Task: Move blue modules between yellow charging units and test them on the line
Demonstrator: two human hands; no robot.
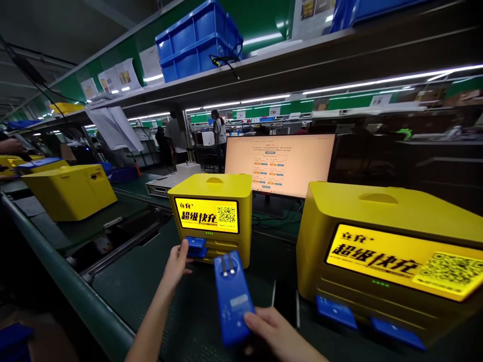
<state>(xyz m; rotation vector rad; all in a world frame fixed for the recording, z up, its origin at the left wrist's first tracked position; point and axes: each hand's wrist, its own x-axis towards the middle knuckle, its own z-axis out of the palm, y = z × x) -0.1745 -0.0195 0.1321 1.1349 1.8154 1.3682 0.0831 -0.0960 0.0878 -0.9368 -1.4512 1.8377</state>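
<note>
My right hand [277,333] grips a blue power bank [232,296] by its near end, held up in front of me with its connector end pointing away. My left hand [177,264] reaches to a second blue power bank [196,247] that sticks out of a slot in the middle yellow charging station [213,213], fingers pinching its left edge. That station has a lit yellow screen with a QR code. A larger-looking yellow station [377,236] stands to the right, two blue power banks [335,311] protruding from its lower slots.
A lit monitor [279,163] stands behind the stations. Another yellow station [71,191] sits on the conveyor at left. Blue crates [198,42] rest on the shelf above. People stand in the far background. The dark green mat [151,281] covers the bench.
</note>
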